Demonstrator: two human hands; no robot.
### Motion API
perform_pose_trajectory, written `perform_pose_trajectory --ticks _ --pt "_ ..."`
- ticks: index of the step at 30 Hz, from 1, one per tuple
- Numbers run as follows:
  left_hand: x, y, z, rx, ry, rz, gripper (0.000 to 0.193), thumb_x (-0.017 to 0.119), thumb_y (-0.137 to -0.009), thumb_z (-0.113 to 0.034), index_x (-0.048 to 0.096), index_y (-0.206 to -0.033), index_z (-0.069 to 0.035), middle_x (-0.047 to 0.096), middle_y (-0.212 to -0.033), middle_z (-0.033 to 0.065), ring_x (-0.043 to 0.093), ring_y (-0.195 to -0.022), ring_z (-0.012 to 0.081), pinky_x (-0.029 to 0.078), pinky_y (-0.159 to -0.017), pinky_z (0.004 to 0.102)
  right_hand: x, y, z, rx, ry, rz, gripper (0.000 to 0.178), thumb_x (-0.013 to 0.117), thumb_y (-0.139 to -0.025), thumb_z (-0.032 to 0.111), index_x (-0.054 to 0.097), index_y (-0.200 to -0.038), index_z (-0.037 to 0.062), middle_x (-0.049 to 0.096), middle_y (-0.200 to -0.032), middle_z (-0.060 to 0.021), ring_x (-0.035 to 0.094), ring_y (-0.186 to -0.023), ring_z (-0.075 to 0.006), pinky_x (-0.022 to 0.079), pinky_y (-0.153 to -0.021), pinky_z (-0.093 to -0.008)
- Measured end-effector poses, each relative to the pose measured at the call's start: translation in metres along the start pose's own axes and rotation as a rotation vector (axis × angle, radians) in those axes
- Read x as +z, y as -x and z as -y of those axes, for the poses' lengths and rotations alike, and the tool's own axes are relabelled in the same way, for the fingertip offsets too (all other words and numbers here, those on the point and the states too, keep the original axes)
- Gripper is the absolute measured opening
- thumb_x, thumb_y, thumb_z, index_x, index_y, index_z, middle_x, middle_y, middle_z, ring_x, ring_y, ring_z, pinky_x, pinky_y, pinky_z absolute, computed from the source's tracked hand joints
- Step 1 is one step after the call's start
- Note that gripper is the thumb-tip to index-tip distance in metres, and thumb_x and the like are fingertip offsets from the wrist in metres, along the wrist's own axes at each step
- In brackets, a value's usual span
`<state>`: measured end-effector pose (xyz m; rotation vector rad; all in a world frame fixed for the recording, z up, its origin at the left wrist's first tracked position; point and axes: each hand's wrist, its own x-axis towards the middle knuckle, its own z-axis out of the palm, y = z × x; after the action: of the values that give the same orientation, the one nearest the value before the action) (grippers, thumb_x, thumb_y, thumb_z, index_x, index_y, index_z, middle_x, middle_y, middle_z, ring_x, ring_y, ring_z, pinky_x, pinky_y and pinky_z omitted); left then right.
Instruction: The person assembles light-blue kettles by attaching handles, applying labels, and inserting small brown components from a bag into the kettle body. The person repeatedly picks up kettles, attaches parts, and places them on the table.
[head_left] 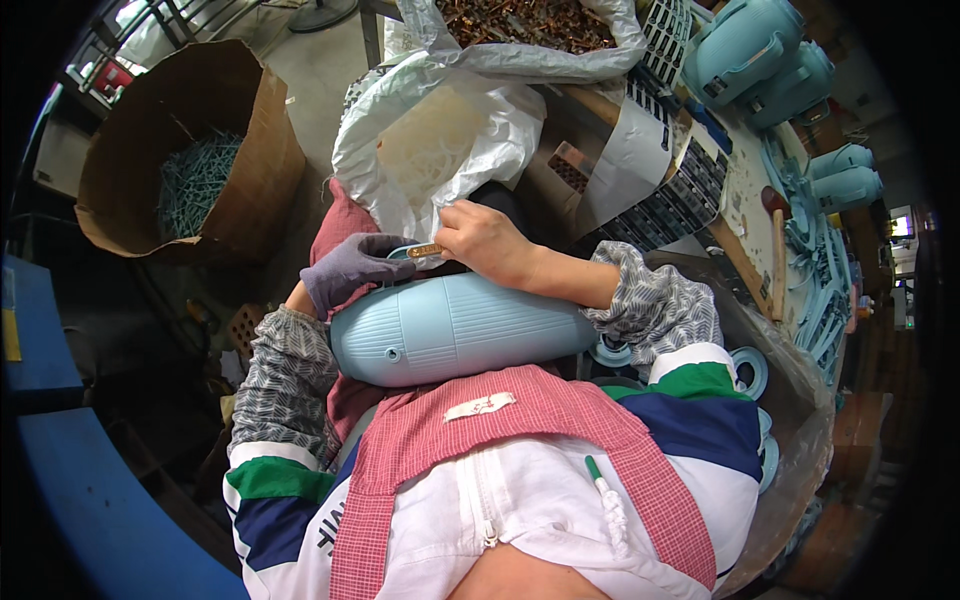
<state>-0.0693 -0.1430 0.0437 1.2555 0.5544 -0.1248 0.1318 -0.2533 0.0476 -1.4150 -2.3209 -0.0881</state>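
Across my lap lies a light blue ribbed plastic jug body (460, 325), on its side, with a small round hole near its left end. My left hand (350, 272), in a grey-purple glove, is closed on a light blue loop at the body's far edge, which looks like its handle. My bare right hand (485, 240) is closed in a pinch just beyond the body. Between the hands, at my right fingertips, is a small brown-and-gold handled tool (425, 251); its working end is hidden. The tool touches or nearly touches the loop.
Beyond my hands stands a white plastic bag (440, 130) of pale scraps. Copper-coloured small parts (525, 22) fill another bag behind it. A cardboard drum (270, 120) holding thin blue-grey strips is at left. Light blue jugs (745, 50) and a wooden-handled hammer (777, 250) occupy the right bench.
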Motion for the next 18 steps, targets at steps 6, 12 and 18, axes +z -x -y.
perform_pose_trajectory --ticks 6,12,18 --pt "0.001 -0.008 -0.004 -0.036 -0.093 -0.057 0.039 0.064 -0.084 -0.027 0.060 -0.110 0.002 0.063 -0.091 0.0018 0.055 -0.079 0.0071 0.044 -0.071 0.0223 -0.001 0.001 0.002 0.021 0.075 0.045 0.012 0.061 -0.067 0.012 0.051 -0.065 0.0060 0.050 -0.074 -0.0078 0.053 -0.074 -0.0223 0.047 -0.065 -0.0308" --pt "0.008 -0.017 0.005 -0.012 -0.112 -0.236 0.028 0.064 -0.083 -0.023 0.065 -0.095 0.001 0.063 -0.081 0.0030 0.055 -0.070 0.0080 0.044 -0.063 0.0227 -0.005 -0.013 -0.029 0.006 -0.165 0.087 0.011 0.058 -0.075 0.015 0.059 -0.069 0.0069 0.057 -0.076 -0.0091 0.058 -0.077 -0.0238 0.049 -0.069 -0.0326" --pt "0.034 0.012 -0.044 0.043 -0.177 -0.264 0.035 0.070 -0.076 -0.019 0.062 -0.102 0.004 0.063 -0.088 0.0058 0.055 -0.076 0.0078 0.046 -0.068 0.0236 -0.050 -0.084 -0.228 0.434 0.370 -0.350 0.013 0.051 -0.081 0.009 0.061 -0.075 0.0036 0.062 -0.076 -0.0119 0.061 -0.068 -0.0273 0.052 -0.063 -0.0369"
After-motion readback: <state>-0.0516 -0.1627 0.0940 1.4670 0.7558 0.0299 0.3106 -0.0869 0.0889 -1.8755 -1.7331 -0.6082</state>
